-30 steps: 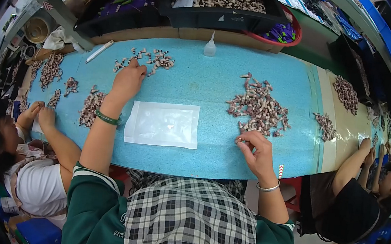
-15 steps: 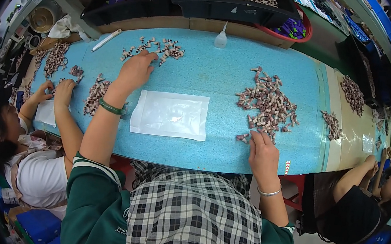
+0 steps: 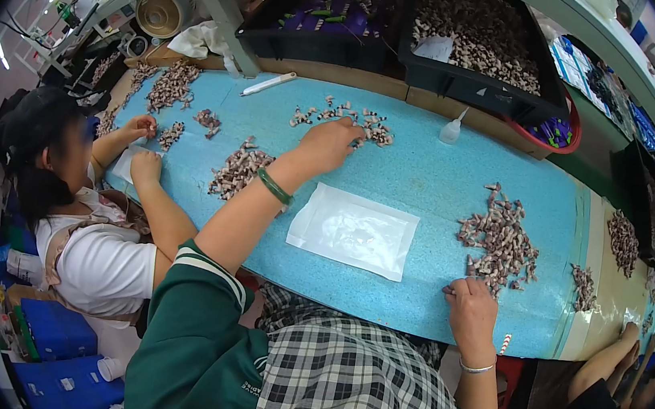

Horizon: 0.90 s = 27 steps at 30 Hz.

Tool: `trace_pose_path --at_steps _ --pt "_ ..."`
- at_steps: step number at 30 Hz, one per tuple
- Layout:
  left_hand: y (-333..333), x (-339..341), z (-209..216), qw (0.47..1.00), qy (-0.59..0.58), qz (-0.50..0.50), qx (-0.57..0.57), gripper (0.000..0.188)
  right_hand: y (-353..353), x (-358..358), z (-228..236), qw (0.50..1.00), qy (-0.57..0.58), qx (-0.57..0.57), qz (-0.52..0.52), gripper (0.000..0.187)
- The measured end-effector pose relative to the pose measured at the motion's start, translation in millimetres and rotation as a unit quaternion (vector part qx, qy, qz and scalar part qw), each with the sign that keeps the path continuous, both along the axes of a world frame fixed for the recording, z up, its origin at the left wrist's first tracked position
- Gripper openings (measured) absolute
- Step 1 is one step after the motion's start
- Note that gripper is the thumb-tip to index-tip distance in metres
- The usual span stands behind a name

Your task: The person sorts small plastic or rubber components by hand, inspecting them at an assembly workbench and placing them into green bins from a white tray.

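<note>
My left hand, with a green bangle at its wrist, reaches over a loose scatter of small black-and-white pieces at the far side of the blue mat. Its fingers are curled down at the right part of that scatter; what lies between them is hidden. My right hand, wearing a silver bangle, is pinched at the near edge of a big heap of small brown-and-white pieces. One such piece shows at its fingertips. Between my hands a flat white plastic bag lies on the mat.
Another heap of pieces lies left of my forearm. A small dropper bottle and a white pen-like stick are at the back. Black bins and a red basket stand behind. Co-workers sit on both sides; one wears a white sleeve.
The whole view has turned, so the table sits further right and tilted. My left hand has shifted to the right part of the black-and-white scatter. My right fingers have closed on a piece.
</note>
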<state>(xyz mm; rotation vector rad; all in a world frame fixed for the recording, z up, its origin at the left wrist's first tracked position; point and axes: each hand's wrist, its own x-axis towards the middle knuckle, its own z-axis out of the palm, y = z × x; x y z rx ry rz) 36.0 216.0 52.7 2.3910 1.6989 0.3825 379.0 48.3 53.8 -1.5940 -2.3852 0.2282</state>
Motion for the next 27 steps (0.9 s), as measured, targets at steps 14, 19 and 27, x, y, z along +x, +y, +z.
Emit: trace_pose_path --at_steps 14,19,27 --pt "3 10 -25 0.994 0.031 0.079 0.068 0.015 -5 -1 -2 0.997 0.078 -0.018 0.022 0.017" --pt "-2 2 -24 0.996 -0.027 0.066 0.047 0.014 -5 1 -4 0.996 0.087 0.000 0.036 0.011" --pt "-20 8 8 0.922 -0.372 0.075 -0.078 0.012 -7 2 -4 0.997 0.075 -0.007 0.030 0.013"
